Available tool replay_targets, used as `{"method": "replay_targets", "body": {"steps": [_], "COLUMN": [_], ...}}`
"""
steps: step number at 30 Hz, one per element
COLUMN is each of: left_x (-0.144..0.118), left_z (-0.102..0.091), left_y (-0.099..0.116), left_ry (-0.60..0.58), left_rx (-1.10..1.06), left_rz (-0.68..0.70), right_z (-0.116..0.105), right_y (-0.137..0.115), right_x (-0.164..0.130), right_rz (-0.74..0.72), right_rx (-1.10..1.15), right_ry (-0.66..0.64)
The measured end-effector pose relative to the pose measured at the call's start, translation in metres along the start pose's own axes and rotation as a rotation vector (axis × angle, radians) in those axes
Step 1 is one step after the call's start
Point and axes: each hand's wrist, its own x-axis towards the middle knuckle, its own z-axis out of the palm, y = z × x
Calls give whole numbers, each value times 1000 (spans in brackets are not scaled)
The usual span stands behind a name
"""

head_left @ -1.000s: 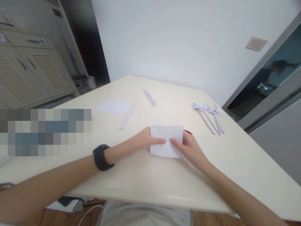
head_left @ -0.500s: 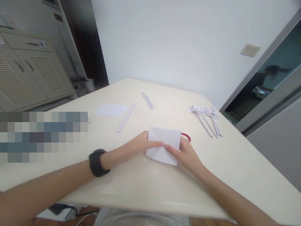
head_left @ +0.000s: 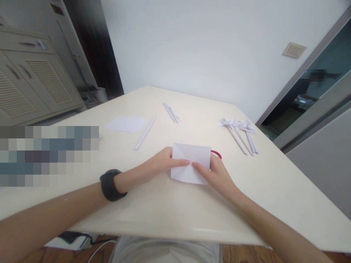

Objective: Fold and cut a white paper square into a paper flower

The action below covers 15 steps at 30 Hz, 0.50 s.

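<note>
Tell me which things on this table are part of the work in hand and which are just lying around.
In hand:
- folded white paper, held by left hand and right hand

Lying about:
- flat paper sheet
- single rolled paper stick
- thin stick bundle
- finished paper pieces on sticks
- red item, mostly hidden behind the paper

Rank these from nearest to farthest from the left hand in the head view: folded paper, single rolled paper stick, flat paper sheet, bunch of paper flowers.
1. folded paper: held by the left hand, front centre.
2. single rolled paper stick: behind the hand, slightly left.
3. flat paper sheet: farther back left.
4. bunch of paper flowers: far right.
</note>
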Motion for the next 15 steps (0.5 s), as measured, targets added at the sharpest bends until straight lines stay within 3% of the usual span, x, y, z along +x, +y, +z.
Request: {"method": "replay_targets", "body": {"steps": [15], "left_x": [2], "left_z": [-1], "left_y": [-6], "left_ry": [-37], "left_rx": [-91], "left_rz": [51], "right_z": [-4], "right_y": [-2], "right_x": [0], "right_rz": [-34], "right_rx": [-17], "right_ry": [28]}}
